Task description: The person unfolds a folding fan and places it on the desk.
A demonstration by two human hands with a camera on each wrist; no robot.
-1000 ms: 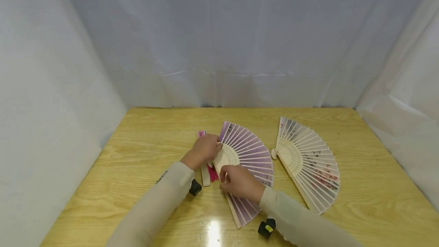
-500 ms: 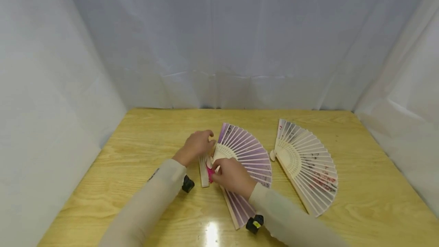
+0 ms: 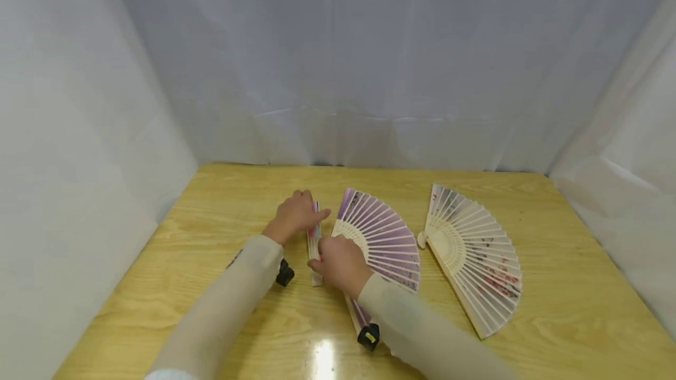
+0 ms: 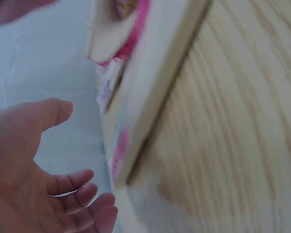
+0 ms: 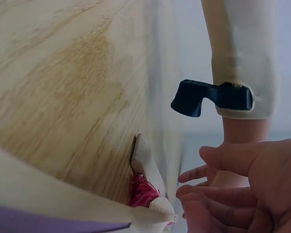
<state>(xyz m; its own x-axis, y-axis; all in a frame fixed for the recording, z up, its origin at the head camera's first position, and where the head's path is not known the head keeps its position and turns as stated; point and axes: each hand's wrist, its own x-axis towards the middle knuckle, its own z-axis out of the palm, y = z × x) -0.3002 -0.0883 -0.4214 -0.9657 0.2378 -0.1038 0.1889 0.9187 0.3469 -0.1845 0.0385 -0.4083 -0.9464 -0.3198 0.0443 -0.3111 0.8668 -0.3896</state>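
Note:
A folded fan (image 3: pixel 316 280) with a pink tassel (image 5: pixel 142 191) lies on the table in front of me. My left hand (image 3: pixel 296 213) is over its far end, thumb spread away from the fingers. In the left wrist view nothing sits between that thumb and the fingers, and the folded fan (image 4: pixel 153 82) is beside them. My right hand (image 3: pixel 340 261) hovers by the near part of the folded fan, above the spread purple fan (image 3: pixel 388 239), partly hiding both. The right wrist view shows its thumb and fingers apart, holding nothing.
A second spread fan (image 3: pixel 470 257), pale with red and dark flower patterns, lies to the right on the wooden table (image 3: pixel 575 286). White sheeting (image 3: pixel 369 63) encloses the table at the back and both sides.
Both hands have shifted left, from the purple fan toward the folded fan. The left hand has come off the purple fan's pivot end and its fingers have spread. The fans look unmoved.

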